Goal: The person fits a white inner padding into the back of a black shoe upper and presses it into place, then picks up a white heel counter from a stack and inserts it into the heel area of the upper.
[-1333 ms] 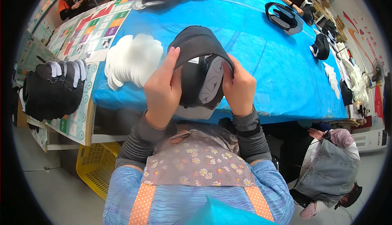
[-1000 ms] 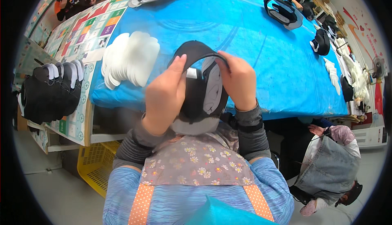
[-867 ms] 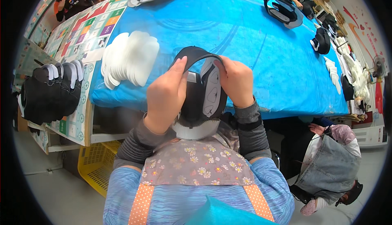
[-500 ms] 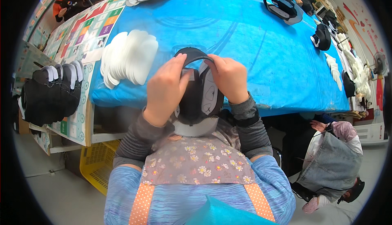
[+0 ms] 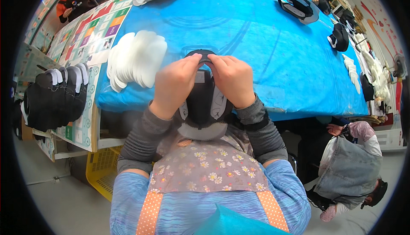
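Note:
Just past my lap, at the near edge of the blue-covered table, I hold a black cap with its hollow inside facing me. Its grey brim points toward my apron, and light grey panels and a small pale label show within. My left hand pinches the far rim from the left. From the other side my right hand pinches the same rim, the fingertips of both hands nearly meeting. What lies under the fingertips is hidden.
Fanned white rounded pieces lie left of my hands. Dark caps with white edges are stacked at far left. More caps sit at the far right. A yellow crate stands below the table. Other people work around; one sits low at right.
My hands have come closer together along the cap's far rim, and the gap under that rim is now covered. The seated person at right has shifted slightly.

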A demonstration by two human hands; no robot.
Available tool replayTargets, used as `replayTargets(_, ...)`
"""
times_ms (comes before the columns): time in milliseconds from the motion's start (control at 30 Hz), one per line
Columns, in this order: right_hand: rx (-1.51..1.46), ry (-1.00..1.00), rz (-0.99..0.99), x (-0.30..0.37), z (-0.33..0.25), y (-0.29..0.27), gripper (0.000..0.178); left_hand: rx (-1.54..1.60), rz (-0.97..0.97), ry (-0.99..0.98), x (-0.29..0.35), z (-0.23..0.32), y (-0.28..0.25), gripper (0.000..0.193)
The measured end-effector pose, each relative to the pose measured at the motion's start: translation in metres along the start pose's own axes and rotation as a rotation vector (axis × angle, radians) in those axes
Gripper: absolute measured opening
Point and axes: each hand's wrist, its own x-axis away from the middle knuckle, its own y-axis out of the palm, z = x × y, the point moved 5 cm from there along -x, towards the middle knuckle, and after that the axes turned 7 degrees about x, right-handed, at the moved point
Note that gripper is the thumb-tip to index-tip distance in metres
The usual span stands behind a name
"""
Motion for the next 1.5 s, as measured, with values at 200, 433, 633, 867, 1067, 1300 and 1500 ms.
replayTargets(200, -0.074, 0.032, -0.050, 0.001, -0.003, -0.005, 0.022, 0.001, 0.016, 0.056, 0.002, 0.002, -0.003, 0.024)
replayTargets(433, -0.081, 0.088, -0.056, 0.013, 0.010, -0.001, 0.025, -0.076, -0.165, -0.320, 0.023, -0.023, -0.003, 0.026)
replayTargets(633, 0.092, 0.314, -0.413, 0.036, 0.020, -0.007, 0.022, -0.039, -0.212, -0.437, 0.038, -0.032, -0.012, 0.029)
replayTargets(867, 0.061, 0.277, -0.267, 0.017, -0.017, -0.005, 0.041, -0.056, -0.094, -0.502, 0.036, -0.008, 0.006, 0.032)
replayTargets(1067, 0.013, 0.132, -0.109, -0.019, -0.070, -0.011, 0.036, 0.124, 0.175, -0.455, 0.026, 0.006, -0.021, 0.028)
replayTargets(1300, -0.056, 0.037, -0.210, -0.045, -0.094, -0.025, 0.032, 0.101, 0.390, -0.404, 0.039, -0.012, -0.088, 0.030)
replayTargets(1500, -0.924, 0.090, -0.539, -0.081, -0.077, -0.044, 0.038, -0.042, 0.487, -0.143, 0.061, 0.001, -0.185, 0.046)
